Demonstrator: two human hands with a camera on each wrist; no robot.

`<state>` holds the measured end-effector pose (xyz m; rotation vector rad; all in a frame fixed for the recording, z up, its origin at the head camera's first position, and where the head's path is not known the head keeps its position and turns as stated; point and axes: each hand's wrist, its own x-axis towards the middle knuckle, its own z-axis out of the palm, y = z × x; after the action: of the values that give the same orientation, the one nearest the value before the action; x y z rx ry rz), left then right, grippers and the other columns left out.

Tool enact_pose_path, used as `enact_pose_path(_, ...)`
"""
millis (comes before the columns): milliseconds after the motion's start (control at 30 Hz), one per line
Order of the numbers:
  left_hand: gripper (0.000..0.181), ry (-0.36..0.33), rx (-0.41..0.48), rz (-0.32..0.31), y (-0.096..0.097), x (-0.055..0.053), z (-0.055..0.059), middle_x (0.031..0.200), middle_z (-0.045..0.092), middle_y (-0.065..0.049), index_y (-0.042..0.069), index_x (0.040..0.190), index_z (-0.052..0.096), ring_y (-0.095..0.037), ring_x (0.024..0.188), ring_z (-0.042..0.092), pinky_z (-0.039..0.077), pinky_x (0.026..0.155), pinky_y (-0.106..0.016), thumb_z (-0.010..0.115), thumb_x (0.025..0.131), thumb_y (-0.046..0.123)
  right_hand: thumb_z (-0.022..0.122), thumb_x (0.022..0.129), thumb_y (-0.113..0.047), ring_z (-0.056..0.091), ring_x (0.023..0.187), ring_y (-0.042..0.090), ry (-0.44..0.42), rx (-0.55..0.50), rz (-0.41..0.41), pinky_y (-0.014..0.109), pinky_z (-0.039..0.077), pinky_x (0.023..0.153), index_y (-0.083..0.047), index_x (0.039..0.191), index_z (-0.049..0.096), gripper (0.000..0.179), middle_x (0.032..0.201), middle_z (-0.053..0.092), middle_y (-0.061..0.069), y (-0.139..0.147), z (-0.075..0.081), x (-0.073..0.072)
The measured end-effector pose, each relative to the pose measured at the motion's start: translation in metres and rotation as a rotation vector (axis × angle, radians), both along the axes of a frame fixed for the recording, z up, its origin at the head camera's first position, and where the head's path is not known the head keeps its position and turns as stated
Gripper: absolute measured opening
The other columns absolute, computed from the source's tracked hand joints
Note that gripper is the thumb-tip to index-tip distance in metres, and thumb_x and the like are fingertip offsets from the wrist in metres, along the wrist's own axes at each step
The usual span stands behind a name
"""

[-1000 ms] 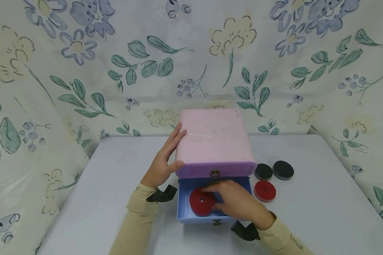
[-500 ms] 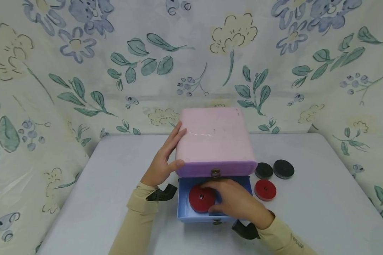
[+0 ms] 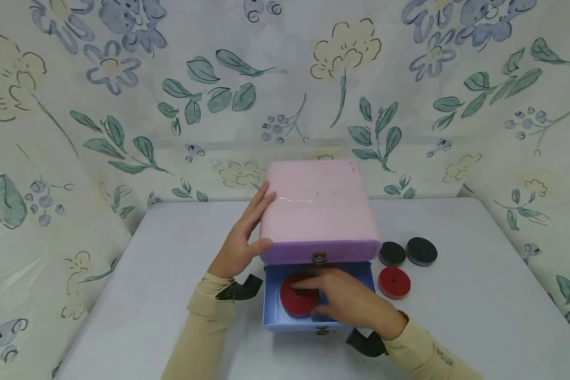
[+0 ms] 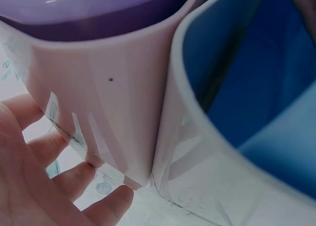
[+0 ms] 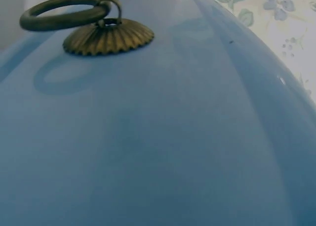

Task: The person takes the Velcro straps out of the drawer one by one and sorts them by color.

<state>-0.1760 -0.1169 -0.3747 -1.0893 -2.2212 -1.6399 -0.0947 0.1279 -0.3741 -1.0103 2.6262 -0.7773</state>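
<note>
My left hand [image 3: 239, 243] rests against the left side of a pink box with a purple front [image 3: 320, 203]. Its fingers lie spread along the side in the left wrist view, and the thumb is at the front corner. Below the purple front, a blue drawer [image 3: 272, 326] is pulled out. Inside it lies a flat red disc [image 3: 294, 306] with a small centre hole, like a ribbon roll. Over the disc is my right hand [image 3: 351, 298], one finger stretched across its top and the thumb at its near right edge. The right wrist view faces the blue drawer front [image 5: 163, 137] with its brass ring pull [image 5: 64, 16].
Right of the box, two black discs [image 3: 421, 251] and another red disc [image 3: 394, 282] lie on the white table [image 3: 480, 316]. A brass pull [image 3: 320, 257] is on the purple front. Floral cloth [image 3: 285, 105] hangs behind the table.
The red disc has shifted slightly back and left in the drawer. A finger of my right hand has moved from its far edge onto its top. My left hand stays in place.
</note>
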Motion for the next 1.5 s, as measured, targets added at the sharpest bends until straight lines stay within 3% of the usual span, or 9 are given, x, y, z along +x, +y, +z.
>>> enact_pose_path(433, 0.087, -0.003, -0.002, 0.006, 0.0, 0.0, -0.001, 0.169, 0.011, 0.002, 0.015, 0.159, 0.033, -0.022, 0.154, 0.012, 0.022, 0.117, -0.06, 0.056, 0.092, 0.067, 0.087, 0.075, -0.003, 0.059, 0.124, 0.02, 0.038, 0.04, 0.005, 0.04, 0.049, 0.104, -0.01, 0.123, 0.072, 0.05, 0.135, 0.064, 0.004, -0.003, 0.003, 0.002)
enact_pose_path(733, 0.089, 0.0, -0.004, 0.008, -0.001, 0.001, 0.001, 0.169, 0.01, 0.002, 0.015, 0.159, 0.032, -0.022, 0.154, 0.012, 0.022, 0.117, -0.06, 0.056, 0.092, 0.068, 0.085, 0.082, -0.013, 0.059, 0.123, 0.018, 0.069, 0.062, 0.026, 0.038, 0.048, 0.104, -0.01, 0.131, 0.067, 0.052, 0.136, 0.062, 0.003, -0.001, 0.002, 0.0)
enact_pose_path(1200, 0.088, -0.007, -0.006, 0.01, 0.001, 0.001, 0.001, 0.169, 0.01, 0.003, 0.016, 0.159, 0.033, -0.022, 0.154, 0.012, 0.022, 0.117, -0.061, 0.055, 0.092, 0.068, 0.08, 0.088, -0.02, 0.058, 0.125, 0.02, -0.029, -0.082, -0.027, 0.044, 0.046, 0.106, -0.01, 0.137, 0.063, 0.053, 0.137, 0.062, 0.004, 0.007, 0.002, 0.001)
enact_pose_path(1500, 0.086, -0.007, -0.004, 0.012, 0.001, 0.001, 0.0, 0.169, 0.01, 0.003, 0.016, 0.159, 0.033, -0.021, 0.154, 0.012, 0.022, 0.117, -0.061, 0.056, 0.092, 0.066, 0.077, 0.09, -0.029, 0.057, 0.126, 0.02, -0.045, -0.14, -0.051, 0.045, 0.048, 0.104, -0.012, 0.138, 0.063, 0.053, 0.139, 0.061, 0.003, 0.016, 0.005, 0.009)
